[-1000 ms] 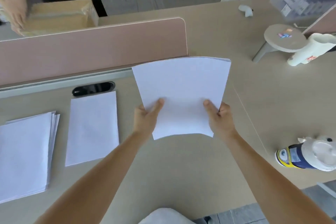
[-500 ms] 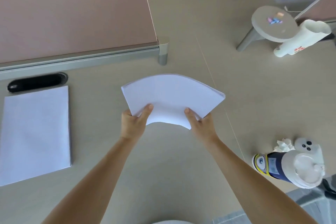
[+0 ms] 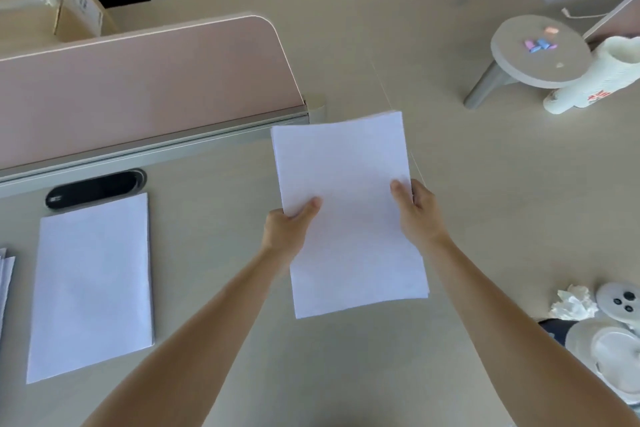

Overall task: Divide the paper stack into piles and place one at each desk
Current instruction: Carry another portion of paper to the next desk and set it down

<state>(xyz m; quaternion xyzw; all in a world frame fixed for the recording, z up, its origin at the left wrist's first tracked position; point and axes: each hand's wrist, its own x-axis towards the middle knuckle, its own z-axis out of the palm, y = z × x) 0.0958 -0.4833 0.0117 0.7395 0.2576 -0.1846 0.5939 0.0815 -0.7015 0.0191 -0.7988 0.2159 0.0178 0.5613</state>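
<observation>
I hold a thin sheaf of plain white rectangular paper [image 3: 349,211] between both hands, flat and smooth, its long edges running away from me. My left hand [image 3: 285,236] pinches the left edge, thumb lying on top and the fingers hidden beneath the sheets. My right hand [image 3: 417,215] clasps the right edge the same way, thumb on the top sheet, fingers out of sight below. Whether the sheaf touches the matte beige laminate desk [image 3: 485,201] under it, I cannot tell.

Well to the left of my left hand a second neat white paper pile [image 3: 91,284] lies flat on the desk. Beyond it sits a glossy black oval cable grommet [image 3: 95,189]. Further left, a fanned edge of more white sheets [image 3: 5,274] is cut off by the frame.

Ahead of my left hand stands a dusty-pink fabric divider panel [image 3: 138,87] with a rounded corner and a grey metal rail. Far ahead of my right hand is a small round beige stand [image 3: 540,52] with blurred coloured bits on it. Near my right forearm, crumpled white tissue [image 3: 573,303] and round white plastic shapes are partly cropped.
</observation>
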